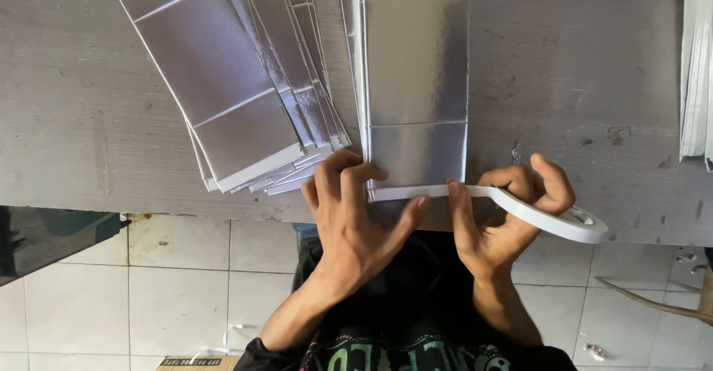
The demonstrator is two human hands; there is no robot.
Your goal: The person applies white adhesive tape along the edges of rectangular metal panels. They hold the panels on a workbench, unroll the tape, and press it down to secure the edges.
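Note:
A silver foil-faced creased sheet (416, 66) lies on the grey table (579, 81), its near end at the table's front edge. A strip of white tape (405, 192) runs along that near edge. My left hand (356, 219) presses the strip down with fingers and thumb at its left part. My right hand (501, 219) holds a white tape roll (553, 219), with the tape stretched from the roll onto the sheet.
A fanned stack of similar silver sheets (238, 81) lies to the left on the table. More sheets (697, 66) sit at the right edge. Below the table is a white tiled floor (178, 282) with scraps.

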